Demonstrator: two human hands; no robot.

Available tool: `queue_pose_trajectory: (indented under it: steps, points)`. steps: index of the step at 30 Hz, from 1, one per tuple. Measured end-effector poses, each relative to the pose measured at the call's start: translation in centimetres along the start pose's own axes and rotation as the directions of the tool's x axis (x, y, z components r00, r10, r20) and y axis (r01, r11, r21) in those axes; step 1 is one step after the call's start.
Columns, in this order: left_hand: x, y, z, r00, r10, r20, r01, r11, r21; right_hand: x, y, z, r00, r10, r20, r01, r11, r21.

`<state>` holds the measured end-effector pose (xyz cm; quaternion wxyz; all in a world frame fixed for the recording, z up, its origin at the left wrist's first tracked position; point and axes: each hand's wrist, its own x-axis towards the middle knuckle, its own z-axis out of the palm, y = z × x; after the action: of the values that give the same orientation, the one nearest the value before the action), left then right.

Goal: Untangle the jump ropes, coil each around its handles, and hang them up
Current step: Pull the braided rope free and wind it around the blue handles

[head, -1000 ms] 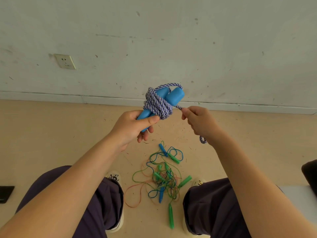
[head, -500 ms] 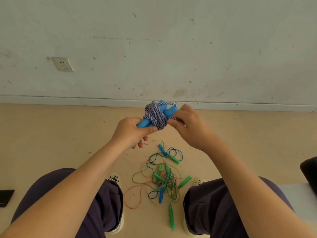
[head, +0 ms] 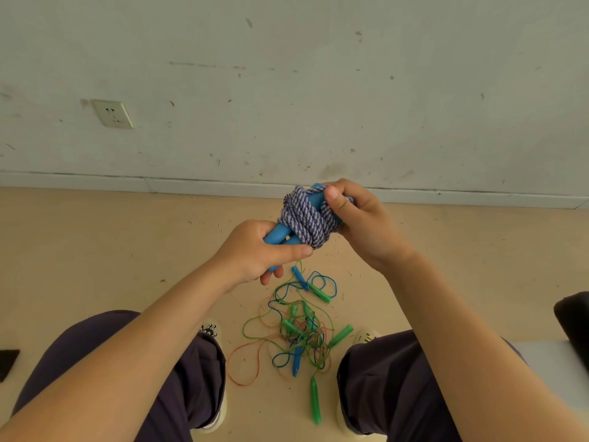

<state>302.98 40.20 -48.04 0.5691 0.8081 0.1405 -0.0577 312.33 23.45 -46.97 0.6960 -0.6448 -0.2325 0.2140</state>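
A purple-and-white braided jump rope (head: 306, 220) is wound in a thick coil around its two blue handles (head: 276, 234). My left hand (head: 261, 253) grips the lower ends of the handles, thumb lying along them. My right hand (head: 357, 218) wraps around the upper end of the handles and the coil, thumb pressing on the rope. On the floor between my feet lies a tangle of thin green, blue and orange jump ropes (head: 299, 330) with green and blue handles.
I sit facing a scuffed grey wall with a socket (head: 112, 113) at the left. My knees frame the tangle. A dark object (head: 8, 362) lies at the left edge, and a black thing (head: 572, 320) sits on a white surface at the right.
My right hand, which held the loose rope end away from the bundle, has moved in and closed over the top of the coil and handles. The bundle has dropped lower.
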Motion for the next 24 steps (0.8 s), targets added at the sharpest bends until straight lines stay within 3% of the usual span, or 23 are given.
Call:
queue_pose_trajectory:
  steps: [3,9,12,16,20,24]
  points:
    - [0.0,0.0,0.2,0.998,-0.036,0.048,0.037,0.999,-0.026,0.2,-0.2,0.3,0.999,-0.008,-0.032,0.008,1.000,-0.017]
    - [-0.1,0.4,0.3,0.944,-0.048,0.326,0.150,0.943,-0.296,-0.1,1.0,1.2,1.000,-0.017,-0.003,0.016,0.986,-0.164]
    - [0.0,0.5,0.4,0.937,-0.073,0.341,0.184,0.934,-0.306,-0.3,1.3,1.7,0.999,-0.034,0.001,0.033,0.972,-0.233]
    - [0.8,-0.1,0.4,0.972,-0.084,0.220,0.142,0.954,-0.264,-0.2,1.1,1.2,0.999,-0.039,0.001,0.038,0.949,-0.314]
    - [1.9,-0.9,-0.5,0.993,-0.118,0.012,0.117,0.962,-0.248,0.1,1.0,-0.3,0.994,-0.063,-0.093,-0.008,0.784,-0.620]
    - [2.3,-1.6,-0.7,0.973,-0.167,-0.157,0.121,0.955,-0.269,-0.7,0.9,0.8,0.999,0.037,-0.012,-0.034,0.678,-0.734]
